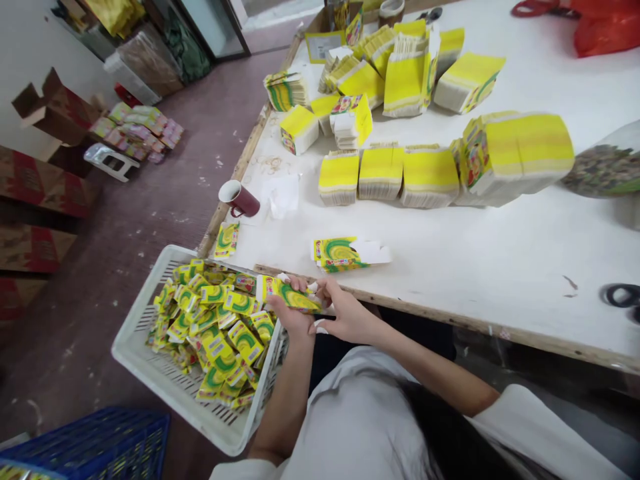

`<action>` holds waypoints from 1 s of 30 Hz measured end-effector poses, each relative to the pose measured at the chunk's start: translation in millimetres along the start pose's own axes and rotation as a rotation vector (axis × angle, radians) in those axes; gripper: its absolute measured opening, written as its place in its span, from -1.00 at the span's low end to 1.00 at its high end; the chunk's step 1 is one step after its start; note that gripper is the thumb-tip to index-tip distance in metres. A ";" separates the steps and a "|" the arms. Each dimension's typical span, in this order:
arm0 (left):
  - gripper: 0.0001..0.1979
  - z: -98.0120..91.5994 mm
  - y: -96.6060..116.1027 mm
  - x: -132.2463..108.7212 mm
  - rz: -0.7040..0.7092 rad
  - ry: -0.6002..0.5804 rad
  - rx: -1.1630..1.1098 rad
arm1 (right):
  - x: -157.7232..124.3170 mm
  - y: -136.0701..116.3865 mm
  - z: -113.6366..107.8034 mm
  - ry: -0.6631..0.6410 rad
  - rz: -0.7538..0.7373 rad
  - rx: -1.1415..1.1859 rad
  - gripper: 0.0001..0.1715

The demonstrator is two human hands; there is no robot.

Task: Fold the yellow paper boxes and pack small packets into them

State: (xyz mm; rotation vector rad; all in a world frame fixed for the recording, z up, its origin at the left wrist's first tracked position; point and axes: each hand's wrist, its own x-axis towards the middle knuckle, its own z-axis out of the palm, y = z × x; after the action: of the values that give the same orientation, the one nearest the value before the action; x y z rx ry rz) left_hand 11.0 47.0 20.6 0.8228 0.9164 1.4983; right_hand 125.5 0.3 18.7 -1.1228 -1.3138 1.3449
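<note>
A yellow and green printed carton (285,292) is held between my hands at the table's front edge. Wrapped round its left part is my left hand (294,315), thumb lying over the printed face. My right hand (347,313) closes on the carton's right end, where fingers partly hide the flaps. Just beyond, another carton (336,251) lies on the table with its white end flaps sticking out to the right. Small yellow-green packets (220,347) are heaped in a white plastic crate (173,408) at my left.
Stacks of flat yellow cartons (381,172) line the table (465,267), with more piled behind. A maroon mug (246,200) stands near the left edge beside a white paper (284,197). A blue crate (125,443) sits on the floor, lower left.
</note>
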 end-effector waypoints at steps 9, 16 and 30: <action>-0.54 -32.3 -8.8 -6.0 -0.051 0.092 0.257 | 6.2 3.8 -45.8 0.110 -0.145 -0.147 -0.87; -0.01 -54.7 38.1 15.2 -0.120 -0.481 0.555 | 2.7 -7.2 -59.8 -0.009 -0.445 -0.666 -0.65; -0.36 -21.2 -1.3 -28.9 0.247 -0.543 1.131 | 13.1 21.2 -24.9 0.048 0.060 0.324 -0.33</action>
State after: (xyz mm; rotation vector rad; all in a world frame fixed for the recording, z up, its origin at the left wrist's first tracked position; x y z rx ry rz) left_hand -3.9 16.3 9.7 2.0910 1.2381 0.7513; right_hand 147.5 17.0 -3.0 -0.9688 -0.9906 1.5024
